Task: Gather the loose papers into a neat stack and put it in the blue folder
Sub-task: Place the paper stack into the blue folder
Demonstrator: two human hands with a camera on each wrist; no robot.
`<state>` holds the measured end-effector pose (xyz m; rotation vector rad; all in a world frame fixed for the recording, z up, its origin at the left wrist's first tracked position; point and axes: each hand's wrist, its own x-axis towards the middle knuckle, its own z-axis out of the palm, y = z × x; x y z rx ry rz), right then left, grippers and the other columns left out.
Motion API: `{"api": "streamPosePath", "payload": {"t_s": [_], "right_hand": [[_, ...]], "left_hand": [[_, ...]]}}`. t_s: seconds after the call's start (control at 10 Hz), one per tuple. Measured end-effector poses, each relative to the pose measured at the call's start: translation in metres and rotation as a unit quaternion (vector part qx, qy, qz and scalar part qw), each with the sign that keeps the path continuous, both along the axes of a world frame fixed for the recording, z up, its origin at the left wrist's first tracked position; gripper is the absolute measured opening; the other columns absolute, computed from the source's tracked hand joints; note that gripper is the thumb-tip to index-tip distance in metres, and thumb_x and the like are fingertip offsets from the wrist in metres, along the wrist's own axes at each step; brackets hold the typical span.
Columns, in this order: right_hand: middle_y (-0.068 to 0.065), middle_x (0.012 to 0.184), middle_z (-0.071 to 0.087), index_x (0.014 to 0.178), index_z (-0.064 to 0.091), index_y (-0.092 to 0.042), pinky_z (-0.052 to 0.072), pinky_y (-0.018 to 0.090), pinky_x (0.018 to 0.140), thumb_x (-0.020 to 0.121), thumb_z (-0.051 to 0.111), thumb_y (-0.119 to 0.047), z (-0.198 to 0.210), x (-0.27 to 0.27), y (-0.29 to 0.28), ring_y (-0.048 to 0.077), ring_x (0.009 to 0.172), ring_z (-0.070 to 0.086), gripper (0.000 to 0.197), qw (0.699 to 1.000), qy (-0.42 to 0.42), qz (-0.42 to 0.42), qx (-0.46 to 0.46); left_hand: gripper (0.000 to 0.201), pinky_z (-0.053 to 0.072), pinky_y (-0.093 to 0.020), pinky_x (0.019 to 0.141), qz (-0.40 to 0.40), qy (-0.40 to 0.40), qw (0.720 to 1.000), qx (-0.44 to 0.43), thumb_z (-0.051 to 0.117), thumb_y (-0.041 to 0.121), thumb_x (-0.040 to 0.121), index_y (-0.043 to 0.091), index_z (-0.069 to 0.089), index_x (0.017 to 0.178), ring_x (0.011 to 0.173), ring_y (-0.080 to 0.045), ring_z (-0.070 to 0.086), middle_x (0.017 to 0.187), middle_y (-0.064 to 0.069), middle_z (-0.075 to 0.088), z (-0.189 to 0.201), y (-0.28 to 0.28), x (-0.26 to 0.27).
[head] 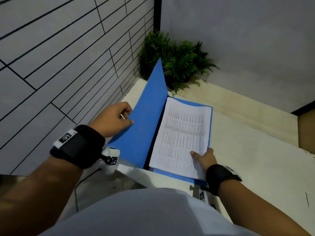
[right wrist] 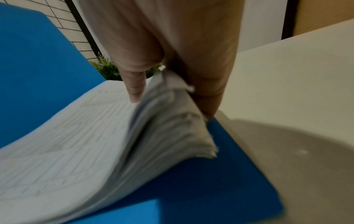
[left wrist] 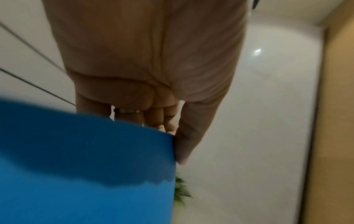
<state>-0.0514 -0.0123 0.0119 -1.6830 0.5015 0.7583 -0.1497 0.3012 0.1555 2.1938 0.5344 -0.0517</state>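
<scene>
A blue folder [head: 146, 123] lies open on the white table [head: 255, 150], its left cover raised at a slant. My left hand [head: 117, 118] pinches that cover's outer edge between thumb and fingers; the cover [left wrist: 86, 166] fills the lower left of the left wrist view. A stack of printed papers [head: 184, 133] rests on the folder's right half. My right hand [head: 202, 159] grips the stack's near right corner, thumb on top, fingers underneath. In the right wrist view the stack [right wrist: 76, 144] bends upward at that corner above the blue back cover [right wrist: 220, 174].
A green potted plant [head: 177, 63] stands in the far corner behind the folder. A tiled wall [head: 59, 57] runs along the left, close to the raised cover. A plain wall closes the back. The table's near edge is against my body; a wooden panel [head: 306, 130] shows at right.
</scene>
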Motion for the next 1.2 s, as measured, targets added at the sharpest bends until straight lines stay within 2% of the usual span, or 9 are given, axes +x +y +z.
{"api": "streamPosePath", "payload": {"t_s": [0.2, 0.3, 0.4, 0.5, 0.6, 0.7, 0.8, 1.0, 1.2], "right_hand": [[0.006, 0.149, 0.038, 0.147, 0.028, -0.002, 0.030, 0.037, 0.113, 0.093, 0.046, -0.056, 0.026, 0.009, -0.012, 0.029, 0.137, 0.039, 0.078, 0.993, -0.030, 0.098, -0.065], [0.009, 0.156, 0.032, 0.151, 0.025, -0.016, 0.024, 0.045, 0.119, 0.071, 0.038, -0.087, 0.026, 0.012, -0.028, 0.029, 0.141, 0.035, 0.107, 0.996, -0.002, 0.089, -0.016], [0.020, 0.141, 0.050, 0.149, 0.032, -0.018, 0.038, 0.046, 0.109, 0.084, 0.025, -0.078, 0.037, 0.014, -0.040, 0.036, 0.115, 0.058, 0.089, 0.997, 0.036, 0.064, 0.001], [0.003, 0.119, 0.063, 0.136, 0.044, -0.027, 0.046, 0.042, 0.097, 0.089, 0.023, -0.072, 0.036, 0.018, -0.047, 0.021, 0.100, 0.063, 0.068, 0.995, 0.029, 0.092, 0.022], [0.000, 0.141, 0.050, 0.143, 0.041, -0.021, 0.037, 0.044, 0.111, 0.097, 0.033, -0.056, 0.029, 0.018, -0.042, 0.026, 0.130, 0.048, 0.058, 0.994, 0.028, 0.110, -0.002], [0.007, 0.157, 0.028, 0.152, 0.025, -0.012, 0.026, 0.044, 0.118, 0.101, 0.042, -0.036, 0.024, 0.021, -0.021, 0.026, 0.144, 0.031, 0.058, 0.991, 0.000, 0.131, -0.039], [0.006, 0.155, 0.033, 0.150, 0.027, -0.009, 0.033, 0.038, 0.112, 0.102, 0.043, -0.029, 0.019, 0.020, 0.013, 0.026, 0.142, 0.034, 0.054, 0.983, 0.004, 0.178, -0.042], [0.018, 0.133, 0.050, 0.131, 0.046, 0.004, 0.035, 0.036, 0.088, 0.102, 0.043, -0.020, 0.024, 0.012, 0.093, 0.038, 0.132, 0.041, 0.038, 0.961, 0.024, 0.274, -0.024], [0.008, 0.122, 0.052, 0.106, 0.054, -0.017, 0.034, 0.034, 0.081, 0.098, 0.044, -0.014, 0.021, 0.018, 0.125, 0.032, 0.117, 0.050, 0.013, 0.945, 0.020, 0.327, -0.009]], "left_hand": [[0.030, 0.055, -0.020, 0.079, -0.203, 0.127, 0.947, -0.212, 0.064, 0.032, 0.092, 0.028, 0.060, 0.122, 0.107, -0.017, 0.067, 0.117, 0.000, 0.067, -0.016, -0.070, 0.019], [0.045, 0.057, -0.036, 0.085, -0.151, 0.232, 0.951, -0.141, 0.059, 0.042, 0.093, 0.033, 0.048, 0.136, 0.122, -0.026, 0.057, 0.139, -0.003, 0.049, -0.060, -0.078, 0.029], [0.059, 0.043, -0.026, 0.090, -0.146, 0.247, 0.957, -0.055, 0.060, 0.036, 0.095, 0.025, 0.036, 0.147, 0.132, -0.027, 0.047, 0.151, -0.005, 0.039, -0.100, -0.080, 0.028], [0.051, 0.046, -0.034, 0.101, -0.151, 0.227, 0.959, -0.075, 0.068, 0.040, 0.087, 0.028, 0.047, 0.132, 0.120, -0.027, 0.055, 0.142, -0.009, 0.048, -0.127, -0.079, 0.019], [0.049, 0.049, -0.040, 0.099, -0.149, 0.228, 0.957, -0.098, 0.071, 0.041, 0.084, 0.028, 0.050, 0.126, 0.111, -0.027, 0.059, 0.129, -0.008, 0.054, -0.137, -0.074, 0.017], [0.039, 0.051, -0.027, 0.085, -0.096, 0.209, 0.967, -0.112, 0.072, 0.032, 0.086, 0.021, 0.055, 0.120, 0.099, -0.022, 0.061, 0.112, -0.007, 0.058, -0.140, -0.061, 0.017], [0.022, 0.045, -0.023, 0.062, 0.006, 0.172, 0.980, -0.096, 0.072, 0.024, 0.086, 0.017, 0.057, 0.101, 0.070, -0.017, 0.054, 0.086, -0.004, 0.057, -0.144, -0.030, 0.015], [0.016, 0.046, -0.030, 0.077, 0.142, 0.145, 0.979, 0.015, 0.071, 0.022, 0.085, 0.017, 0.056, 0.090, 0.091, -0.030, 0.060, 0.108, -0.013, 0.061, -0.135, 0.045, 0.010], [0.017, 0.052, -0.038, 0.093, 0.171, 0.138, 0.975, 0.005, 0.072, 0.017, 0.083, 0.015, 0.058, 0.091, 0.103, -0.034, 0.062, 0.113, -0.015, 0.063, -0.146, 0.074, 0.009]]}}
